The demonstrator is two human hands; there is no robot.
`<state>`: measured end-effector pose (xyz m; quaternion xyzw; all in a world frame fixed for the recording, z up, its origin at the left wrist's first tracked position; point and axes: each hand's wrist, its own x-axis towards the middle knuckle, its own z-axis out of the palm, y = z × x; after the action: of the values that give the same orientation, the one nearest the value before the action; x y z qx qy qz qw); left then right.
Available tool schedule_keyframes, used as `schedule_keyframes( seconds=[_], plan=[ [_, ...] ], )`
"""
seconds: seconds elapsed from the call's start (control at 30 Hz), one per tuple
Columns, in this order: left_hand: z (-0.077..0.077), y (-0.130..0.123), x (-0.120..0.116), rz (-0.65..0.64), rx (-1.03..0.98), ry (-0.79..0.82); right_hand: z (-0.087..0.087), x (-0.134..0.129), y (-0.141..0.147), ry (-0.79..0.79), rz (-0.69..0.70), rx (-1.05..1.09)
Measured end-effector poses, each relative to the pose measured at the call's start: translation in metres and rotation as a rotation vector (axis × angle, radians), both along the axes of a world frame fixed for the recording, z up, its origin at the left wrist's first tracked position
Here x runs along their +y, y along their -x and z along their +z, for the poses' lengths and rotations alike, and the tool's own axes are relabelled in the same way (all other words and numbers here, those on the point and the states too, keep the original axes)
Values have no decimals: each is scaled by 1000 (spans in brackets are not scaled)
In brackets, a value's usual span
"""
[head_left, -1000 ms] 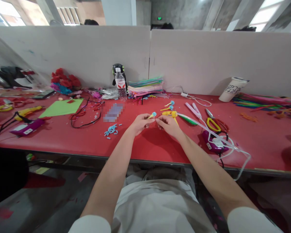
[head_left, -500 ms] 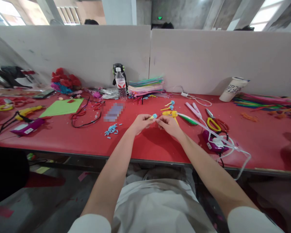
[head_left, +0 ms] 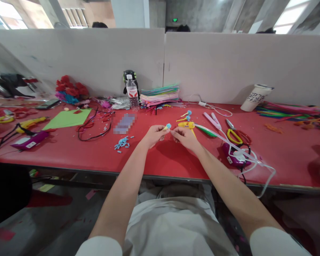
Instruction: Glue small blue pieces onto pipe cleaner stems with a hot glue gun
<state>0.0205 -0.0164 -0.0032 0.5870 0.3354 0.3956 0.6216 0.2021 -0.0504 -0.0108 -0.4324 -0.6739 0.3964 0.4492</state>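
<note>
Probably light and crushable, the bud [head_left: 169, 126] sits at our twelve o'clock, its stem [head_left: 165, 128], likely the best hold, pinched by our left hand [head_left: 154, 136]. Whether our right hand [head_left: 185, 137], at its four o'clock, pinches anything, we cannot tell.

Pale partition [head_left: 96, 57], red table [head_left: 168, 160], bright windows [head_left: 290, 15]

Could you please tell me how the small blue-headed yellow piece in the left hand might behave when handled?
The blue-headed yellow piece is probably light, being small enough for the left hand to hold in a pinch. Its thin stem may bend easily, since stems on two similar pieces look slightly curved.
</note>
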Motion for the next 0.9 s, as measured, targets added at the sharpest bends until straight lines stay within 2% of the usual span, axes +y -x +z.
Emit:
schedule_keyframes(
  seconds=[0.17, 0.43, 0.9],
  plan=[
    [2, 1, -1, 22, -27, -20, 0, 0, -1, -12, -1, -15],
    [-2, 1, -1, 8, 129, -100, -5, 3, -1, -5, 0, -18],
    [-2, 3, -1, -8, 178, -161, -4, 2, -2, 5, 14, -36]
  ],
)
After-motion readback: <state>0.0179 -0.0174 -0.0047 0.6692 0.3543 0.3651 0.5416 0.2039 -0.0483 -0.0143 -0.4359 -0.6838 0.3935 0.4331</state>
